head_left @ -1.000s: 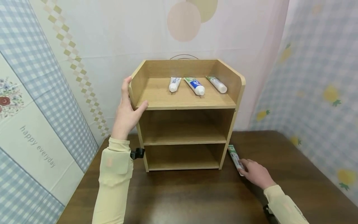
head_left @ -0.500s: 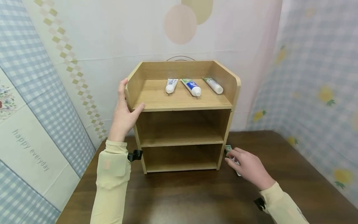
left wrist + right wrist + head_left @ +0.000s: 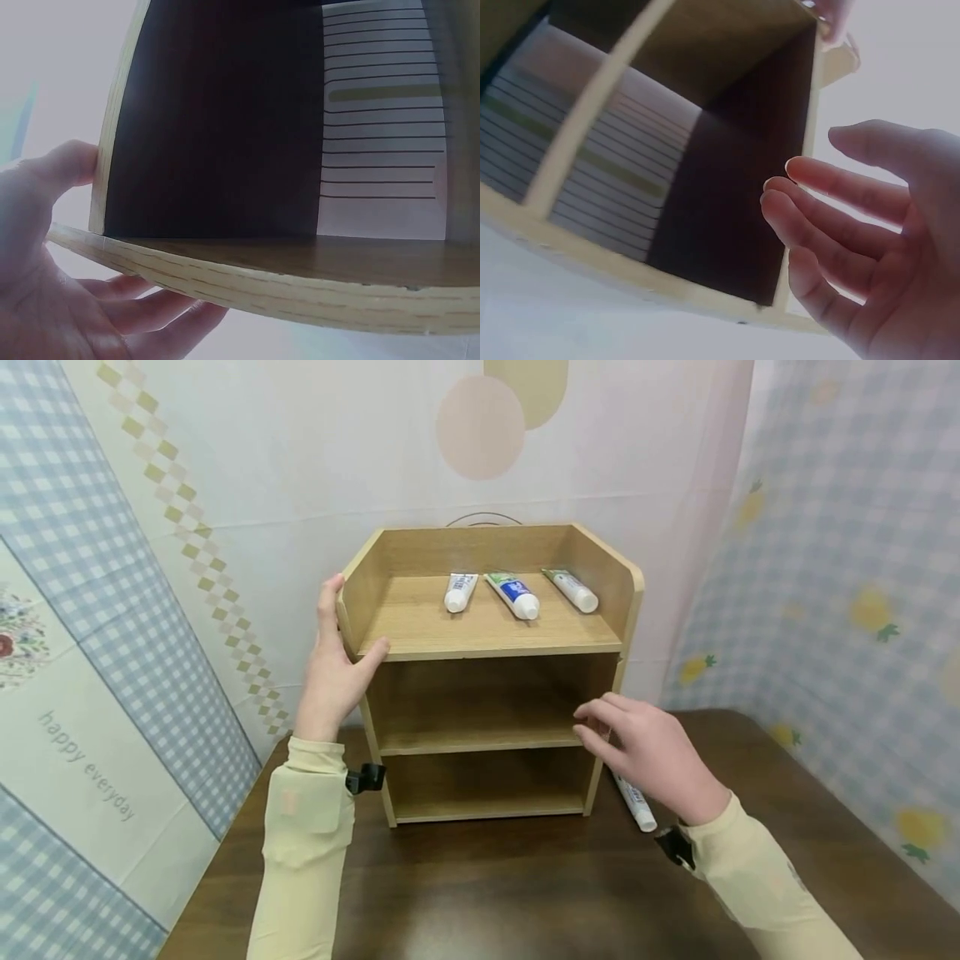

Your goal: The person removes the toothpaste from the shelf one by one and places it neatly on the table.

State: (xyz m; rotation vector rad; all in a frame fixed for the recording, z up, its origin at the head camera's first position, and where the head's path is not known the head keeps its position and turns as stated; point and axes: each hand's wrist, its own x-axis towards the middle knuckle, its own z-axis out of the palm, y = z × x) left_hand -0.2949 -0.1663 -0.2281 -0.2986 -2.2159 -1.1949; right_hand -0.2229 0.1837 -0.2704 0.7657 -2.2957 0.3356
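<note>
My left hand (image 3: 332,687) clamps the shelf (image 3: 487,653) at left, likely steadying it; right hand (image 3: 654,750), thumb apart from fingers, hovers near tube (image 3: 637,807) right of shelf

Pale checked cloth (image 3: 817,568) (fruit-printed)

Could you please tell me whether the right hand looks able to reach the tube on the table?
Probably yes: the right hand looks empty, and the tube lies on the table, its near end uncovered, nothing visible in the way.

The pale wooden three-tier shelf (image 3: 465,637) stands upright, a white-capped tube (image 3: 636,803) lying beside it.
</note>
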